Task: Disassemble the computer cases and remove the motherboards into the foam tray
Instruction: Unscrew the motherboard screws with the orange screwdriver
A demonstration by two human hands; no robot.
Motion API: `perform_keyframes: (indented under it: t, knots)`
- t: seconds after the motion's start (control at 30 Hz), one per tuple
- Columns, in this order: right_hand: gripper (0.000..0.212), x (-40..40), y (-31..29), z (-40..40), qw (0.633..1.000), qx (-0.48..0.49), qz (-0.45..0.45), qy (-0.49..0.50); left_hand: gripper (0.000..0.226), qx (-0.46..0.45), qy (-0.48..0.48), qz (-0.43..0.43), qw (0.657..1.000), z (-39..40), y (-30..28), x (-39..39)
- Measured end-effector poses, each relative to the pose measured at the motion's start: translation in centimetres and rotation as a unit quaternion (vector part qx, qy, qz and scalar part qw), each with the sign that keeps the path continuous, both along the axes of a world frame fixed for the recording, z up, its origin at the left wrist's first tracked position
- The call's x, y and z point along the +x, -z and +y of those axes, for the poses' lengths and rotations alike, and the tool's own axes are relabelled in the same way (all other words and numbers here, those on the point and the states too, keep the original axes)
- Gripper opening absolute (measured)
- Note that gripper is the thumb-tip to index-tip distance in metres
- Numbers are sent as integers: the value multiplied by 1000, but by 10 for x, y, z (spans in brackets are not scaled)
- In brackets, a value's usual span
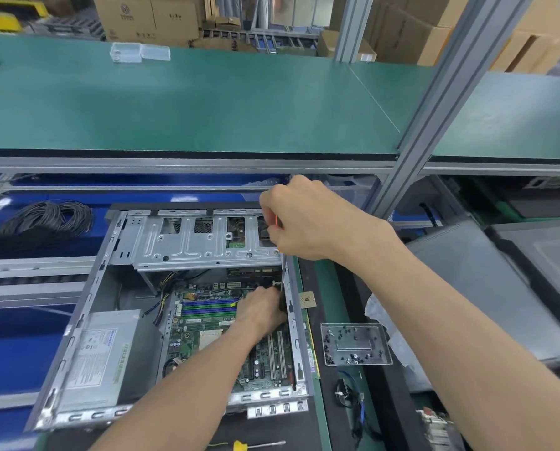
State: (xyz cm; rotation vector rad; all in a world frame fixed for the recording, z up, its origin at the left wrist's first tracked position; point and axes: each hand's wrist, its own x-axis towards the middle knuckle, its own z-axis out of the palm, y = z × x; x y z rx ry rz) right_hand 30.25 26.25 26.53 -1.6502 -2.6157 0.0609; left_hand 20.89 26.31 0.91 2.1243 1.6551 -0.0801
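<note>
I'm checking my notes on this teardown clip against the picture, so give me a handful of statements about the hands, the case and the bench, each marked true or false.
1. The right hand grips a screwdriver whose shaft points down into the computer case. True.
2. The motherboard already lies in a foam tray. False: it sits inside the open case.
3. The left hand is down inside the case, near the screwdriver's tip. True.
4. The clear tray right of the case holds coiled cables. False: it holds small screws; the black cable coil lies left of the case.
5. The power supply has been taken out. False: it sits in the case's left part.
</note>
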Motion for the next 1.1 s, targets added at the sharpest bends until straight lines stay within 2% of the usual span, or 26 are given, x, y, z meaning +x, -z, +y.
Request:
perform_keyframes:
  t: [0.13,0.2,0.3,0.37,0.43,0.53,0.6,0.73,0.9,1.1]
  knots:
    - [30,2,-6,-3,993,-92,51,-60,26,-14,-15,-3,1000,-1,-1,1]
    - [25,4,-2,-4,997,-44,52,-28,27,-15,-15,-5,1000,-1,-2,2]
    - [33,2,2,-4,997,53,-24,51,30,-13,-7,-5,1000,-1,-2,1]
    - [24,-1,3,-4,997,59,-19,37,32,-11,0,-7,1000,-2,-1,1]
    - [6,-2,4,-3,999,31,3,-5,31,-11,4,-5,1000,-2,0,0]
    - [29,0,2,-3,996,-44,34,-68,27,-10,5,0,1000,-1,-1,-2]
    - [31,0,3,-4,995,-51,60,-65,26,-10,10,1,1000,0,-1,-1]
    - [20,4,12,1,998,21,56,-18,30,-5,17,-5,1000,1,1,-2]
    - [26,7,15,4,993,63,102,-22,41,-11,35,-33,999,5,1,-5]
    - [25,7,-4,7,974,166,158,-4,30,-101,66,-78,990,4,-8,-33]
